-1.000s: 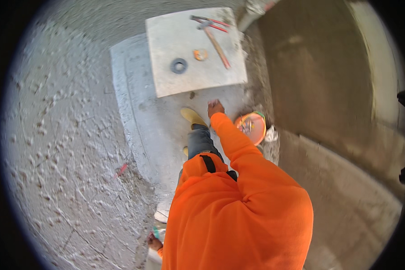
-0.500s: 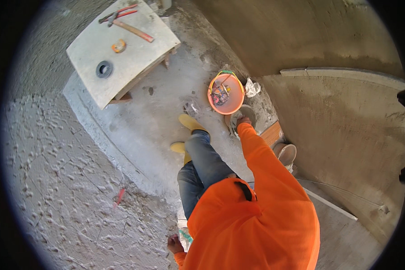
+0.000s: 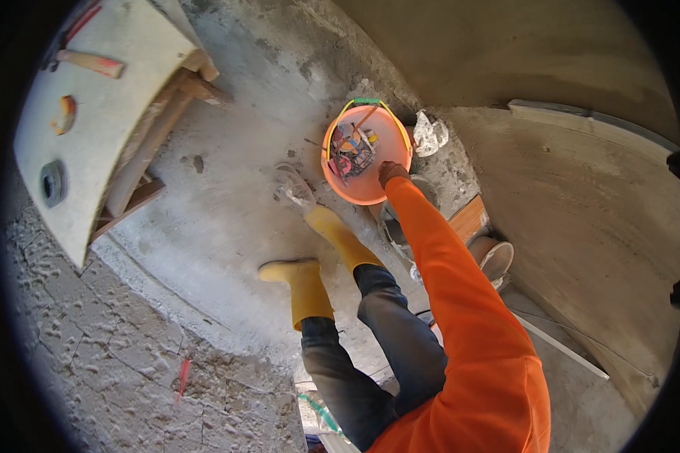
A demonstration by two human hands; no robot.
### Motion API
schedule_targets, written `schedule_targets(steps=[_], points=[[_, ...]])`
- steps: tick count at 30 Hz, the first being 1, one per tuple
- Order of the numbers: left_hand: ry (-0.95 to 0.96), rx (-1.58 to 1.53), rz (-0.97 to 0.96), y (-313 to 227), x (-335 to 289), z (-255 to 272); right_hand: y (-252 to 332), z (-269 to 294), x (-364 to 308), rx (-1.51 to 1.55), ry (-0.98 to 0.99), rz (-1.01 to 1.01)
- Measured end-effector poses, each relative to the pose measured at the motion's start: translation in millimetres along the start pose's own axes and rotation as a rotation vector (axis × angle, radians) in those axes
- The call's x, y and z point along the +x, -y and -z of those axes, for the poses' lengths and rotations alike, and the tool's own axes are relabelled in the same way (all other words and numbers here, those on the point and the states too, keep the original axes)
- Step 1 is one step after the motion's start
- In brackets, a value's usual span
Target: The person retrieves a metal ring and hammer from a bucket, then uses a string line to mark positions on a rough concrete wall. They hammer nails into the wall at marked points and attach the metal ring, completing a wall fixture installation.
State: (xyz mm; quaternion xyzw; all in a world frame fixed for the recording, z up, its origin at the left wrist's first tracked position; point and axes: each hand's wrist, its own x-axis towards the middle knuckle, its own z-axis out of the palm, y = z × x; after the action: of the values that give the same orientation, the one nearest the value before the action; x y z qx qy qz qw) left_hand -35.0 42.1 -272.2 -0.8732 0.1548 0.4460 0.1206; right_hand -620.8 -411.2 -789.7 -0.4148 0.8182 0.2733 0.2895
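My right hand [image 3: 391, 172] reaches over the right side of a peach-orange bucket [image 3: 353, 195], its back toward me. Its fingertips are hidden, so whether it grips anything does not show. Inside the bucket, a jumble of small items [image 3: 353, 151] in red, orange and grey lies at the left, too mixed to name. A yellow handle with a green grip [image 3: 366, 101] stands at the bucket's far rim. Partly behind my right sleeve is a grey round container [image 3: 393, 226]. My left hand does not show.
At the far left, a pale board on wooden supports [image 3: 121, 83] carries a wooden-handled hammer [image 3: 91, 62], an orange-yellow roll [image 3: 63, 115] and a grey coil [image 3: 53, 183]. Crumpled white plastic [image 3: 431, 134] lies beside the bucket. A brick [image 3: 468, 219] and another round container [image 3: 493, 258] sit along the wall.
My right hand has moved from the grey container up to the orange bucket. My left hand has left the view. My view has shifted, and my booted legs now stand farther apart.
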Motion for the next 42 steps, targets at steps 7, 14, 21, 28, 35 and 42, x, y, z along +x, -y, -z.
schedule_targets(steps=[7,14,21,28,35,42], points=[[0.0,0.036,0.085,-44,25,-53,34,-41,62,0.216,0.106,-0.114],[-0.02,0.035,0.103,-59,43,-79,47,-79,99,0.262,0.017,-0.06],[-0.063,-0.007,0.035,-71,49,-83,37,-72,76,0.894,-0.056,-0.088],[-0.175,-0.187,-0.057,-66,6,-55,8,63,-61,1.664,0.504,-0.021],[-0.531,-0.727,-0.136,-9,-83,-5,83,202,-267,1.285,0.776,0.78],[-0.595,-1.188,-0.226,-44,-154,62,222,307,-510,0.846,0.747,1.375]])
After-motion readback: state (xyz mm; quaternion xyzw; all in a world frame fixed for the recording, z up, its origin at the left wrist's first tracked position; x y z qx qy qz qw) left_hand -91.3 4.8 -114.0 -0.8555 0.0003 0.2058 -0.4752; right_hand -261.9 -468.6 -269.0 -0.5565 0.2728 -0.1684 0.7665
